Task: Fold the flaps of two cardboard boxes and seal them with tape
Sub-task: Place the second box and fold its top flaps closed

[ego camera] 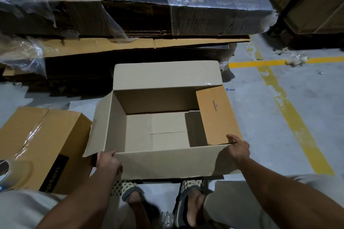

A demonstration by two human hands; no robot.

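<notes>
With my left hand (108, 161) gripping the near flap's corner and my right hand (239, 148) pinching its other end, the open box (167, 161) on the floor could skid or fold crooked

The left hand (108, 161) grips the open box (167, 161) at its near-left corner; the right hand (239, 148) seemingly pinches the side flap (217, 115) beyond its grip.

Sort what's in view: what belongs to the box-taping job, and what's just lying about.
Job: open box, sealed box, tape roll, left hand, right hand.
Lying about: wrapped cardboard stacks, plastic scraps on the floor.
</notes>
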